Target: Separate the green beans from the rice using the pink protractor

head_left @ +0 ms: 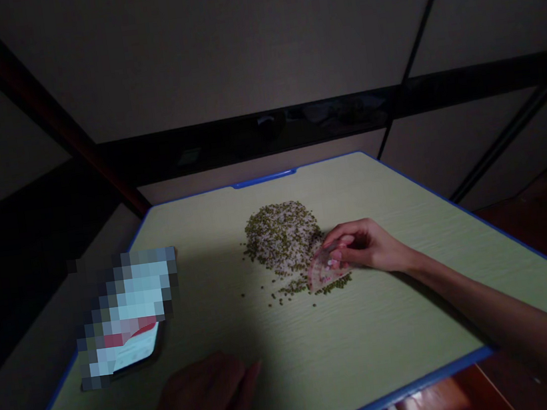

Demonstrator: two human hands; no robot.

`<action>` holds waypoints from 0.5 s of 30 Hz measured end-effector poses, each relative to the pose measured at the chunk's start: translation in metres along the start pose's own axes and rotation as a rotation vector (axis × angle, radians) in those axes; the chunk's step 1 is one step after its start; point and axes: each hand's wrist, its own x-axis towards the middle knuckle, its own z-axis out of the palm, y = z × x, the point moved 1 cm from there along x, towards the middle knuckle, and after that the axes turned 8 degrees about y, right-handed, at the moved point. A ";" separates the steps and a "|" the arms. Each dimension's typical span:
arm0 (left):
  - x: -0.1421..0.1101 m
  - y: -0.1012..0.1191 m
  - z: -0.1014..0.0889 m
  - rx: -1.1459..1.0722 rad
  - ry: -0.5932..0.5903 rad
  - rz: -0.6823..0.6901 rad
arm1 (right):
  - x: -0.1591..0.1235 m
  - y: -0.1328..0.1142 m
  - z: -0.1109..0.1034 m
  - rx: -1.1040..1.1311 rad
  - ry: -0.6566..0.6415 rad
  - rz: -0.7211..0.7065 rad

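A heap of green beans mixed with white grains (282,234) lies on the pale table (412,341). At its right front edge is my right hand (360,247), its fingers pinched on a thin, see-through pink-patterned piece (325,269) that looks like flexible plastic. The lower edge of that piece touches the table, with a small patch of separated green beans (334,284) along it. In shadow at the near side, my left hand (203,399) rests on the table with its fingers curled in. No object shows in it, though its underside is hidden.
On the left of the table lies a lit phone (136,347), its screen partly blurred out. The table has a blue rim and a blue handle (265,179) on its far edge. Behind it stands a panelled cabinet (233,49) with a dark glossy strip.
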 end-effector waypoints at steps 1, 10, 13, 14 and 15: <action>0.001 0.000 0.001 -0.003 -0.002 0.002 | 0.000 0.000 0.000 -0.011 0.004 0.001; 0.002 0.003 -0.001 0.046 0.021 0.017 | -0.002 0.001 -0.002 0.041 0.084 0.018; 0.001 0.002 -0.001 0.027 0.007 0.004 | -0.001 0.000 -0.002 0.038 0.095 0.011; 0.000 0.002 -0.001 0.020 0.009 0.003 | -0.001 0.000 -0.002 0.033 0.101 0.006; 0.000 0.001 0.000 0.017 0.019 0.004 | -0.001 0.000 -0.002 0.029 0.107 0.002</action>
